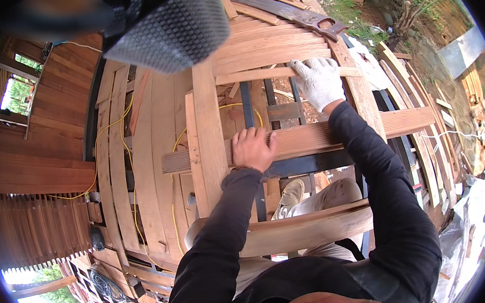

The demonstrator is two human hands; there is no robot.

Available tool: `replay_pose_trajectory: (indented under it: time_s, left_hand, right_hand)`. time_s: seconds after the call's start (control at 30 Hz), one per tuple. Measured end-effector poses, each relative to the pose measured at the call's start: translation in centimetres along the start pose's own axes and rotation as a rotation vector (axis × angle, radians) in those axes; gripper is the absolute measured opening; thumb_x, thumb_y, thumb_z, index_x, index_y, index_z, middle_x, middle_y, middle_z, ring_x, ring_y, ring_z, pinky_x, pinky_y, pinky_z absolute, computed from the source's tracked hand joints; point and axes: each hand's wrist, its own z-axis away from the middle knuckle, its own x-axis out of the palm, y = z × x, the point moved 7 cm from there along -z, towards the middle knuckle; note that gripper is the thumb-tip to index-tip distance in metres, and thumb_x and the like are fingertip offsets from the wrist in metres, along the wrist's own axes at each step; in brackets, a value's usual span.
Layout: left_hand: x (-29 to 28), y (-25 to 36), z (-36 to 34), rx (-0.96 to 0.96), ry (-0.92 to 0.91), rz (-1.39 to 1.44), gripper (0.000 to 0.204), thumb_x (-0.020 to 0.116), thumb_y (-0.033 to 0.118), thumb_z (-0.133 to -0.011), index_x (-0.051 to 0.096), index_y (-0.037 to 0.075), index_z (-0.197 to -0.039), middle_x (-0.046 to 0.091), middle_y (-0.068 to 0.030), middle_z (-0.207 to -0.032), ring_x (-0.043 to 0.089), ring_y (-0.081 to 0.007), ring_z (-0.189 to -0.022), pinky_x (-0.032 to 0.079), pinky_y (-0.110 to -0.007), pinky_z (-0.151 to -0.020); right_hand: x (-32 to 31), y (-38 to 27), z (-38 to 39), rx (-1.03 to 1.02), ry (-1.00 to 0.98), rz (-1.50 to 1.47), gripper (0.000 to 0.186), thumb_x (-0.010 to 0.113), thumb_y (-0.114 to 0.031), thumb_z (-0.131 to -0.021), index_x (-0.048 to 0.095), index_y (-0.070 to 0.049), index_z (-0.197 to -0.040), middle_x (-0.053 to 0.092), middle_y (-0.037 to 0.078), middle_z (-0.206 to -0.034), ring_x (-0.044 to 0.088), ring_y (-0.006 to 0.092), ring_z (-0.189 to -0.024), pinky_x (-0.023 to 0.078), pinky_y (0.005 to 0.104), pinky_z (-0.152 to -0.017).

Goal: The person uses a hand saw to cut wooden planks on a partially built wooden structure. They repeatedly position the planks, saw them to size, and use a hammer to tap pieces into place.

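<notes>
- The narrow slat (259, 75) bridges the wooden frame just short of the packed slats (271, 42). Left end meets the left rail (210, 131); right end appears to lap over the right rail (366, 105).
- Right hand (319, 81), in a white glove: fingers over the slat near its right end. I cannot tell whether they close underneath.
- Left hand (254, 150), bare: laid out flat on the grooved board (304, 140), not clenched, taking some weight, I judge.
- Method: I would bring the slat parallel to the packed row before pressing, checking both ends, since one-handed pushing at the right probably skews the left.
- Left palm should bear down near the left rail; the board could slide or tip otherwise.
- Fingertips belong on top, out of the narrowing gap: pinch risk.
- Handsaw (300, 17) lies on the slats beyond; I would mind jolting it.
</notes>
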Motion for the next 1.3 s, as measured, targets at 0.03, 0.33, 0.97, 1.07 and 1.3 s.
replay_pose_trajectory:
  time_s: [0.03,0.33,0.97,1.07,1.3]
  left_hand:
    - [-0.2,0.1,-0.2,0.005,-0.005,-0.003,0.030,0.064,0.039,-0.097,0.071,0.010,-0.092,0.067,-0.0086,-0.089,0.063,-0.0312,-0.091,0.046,-0.046,-0.091]
    - [-1.5,1.5,-11.9,0.160,0.171,0.242,0.043,0.078,0.026,-0.089,0.066,0.008,-0.126,0.068,-0.0115,-0.121,0.062,-0.0343,-0.117,0.046,-0.048,-0.103]
    - [3.5,-2.4,-16.7,0.172,0.057,0.192,0.046,0.082,0.019,-0.087,0.074,0.019,-0.132,0.066,-0.0075,-0.108,0.061,-0.0310,-0.102,0.051,-0.043,-0.094]
    - [3.4,-2.6,-16.8,0.151,0.072,0.211,0.046,0.082,0.020,-0.087,0.074,0.019,-0.132,0.066,-0.0086,-0.111,0.061,-0.0310,-0.105,0.050,-0.043,-0.096]
    - [3.5,-3.0,-16.8,0.094,0.073,0.182,0.044,0.081,0.021,-0.089,0.074,0.018,-0.132,0.064,-0.0103,-0.114,0.061,-0.0315,-0.108,0.051,-0.043,-0.096]
  right_hand:
    - [0.2,0.5,0.9,0.039,-0.048,0.018,0.046,0.078,-0.022,-0.080,0.071,-0.020,-0.125,0.063,0.006,-0.100,0.062,0.0279,-0.105,0.040,0.0500,-0.102]
    - [2.5,1.4,0.3,0.075,-0.049,-0.064,0.042,0.078,-0.023,-0.079,0.071,-0.017,-0.120,0.063,0.008,-0.106,0.061,0.0300,-0.108,0.040,0.0500,-0.102]
    - [4.5,3.9,0.2,0.081,-0.049,-0.010,0.049,0.078,-0.021,-0.084,0.069,-0.021,-0.132,0.069,0.008,-0.116,0.063,0.0291,-0.117,0.036,0.0542,-0.116]
    - [4.7,4.0,0.2,0.088,-0.033,0.000,0.050,0.078,-0.021,-0.084,0.069,-0.022,-0.134,0.069,0.008,-0.121,0.062,0.0288,-0.121,0.034,0.0561,-0.118]
    - [5.1,4.2,0.3,0.101,0.021,0.025,0.051,0.078,-0.021,-0.086,0.068,-0.023,-0.135,0.068,0.008,-0.128,0.060,0.0300,-0.128,0.030,0.0595,-0.122]
